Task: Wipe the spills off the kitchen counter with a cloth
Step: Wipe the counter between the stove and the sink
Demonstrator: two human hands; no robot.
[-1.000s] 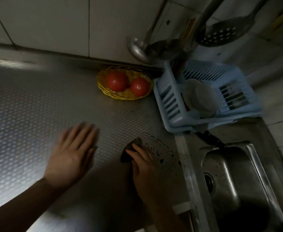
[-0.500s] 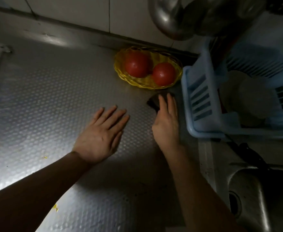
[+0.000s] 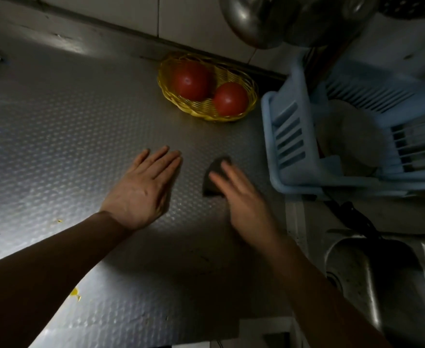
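A small dark cloth lies flat on the dimpled steel counter. My right hand presses on it with straight fingers and covers most of it; the hand is blurred. My left hand rests flat on the counter to the left of the cloth, fingers straight and together. Yellow spill spots show on the counter at the near left and a smaller one further up.
A yellow wicker basket with two tomatoes stands at the back by the wall. A light blue dish rack holding a white dish is on the right. The steel sink lies at the lower right. Ladles hang overhead.
My right hand has slid the cloth back from beside the basket toward me. My left hand stays flat on the counter.
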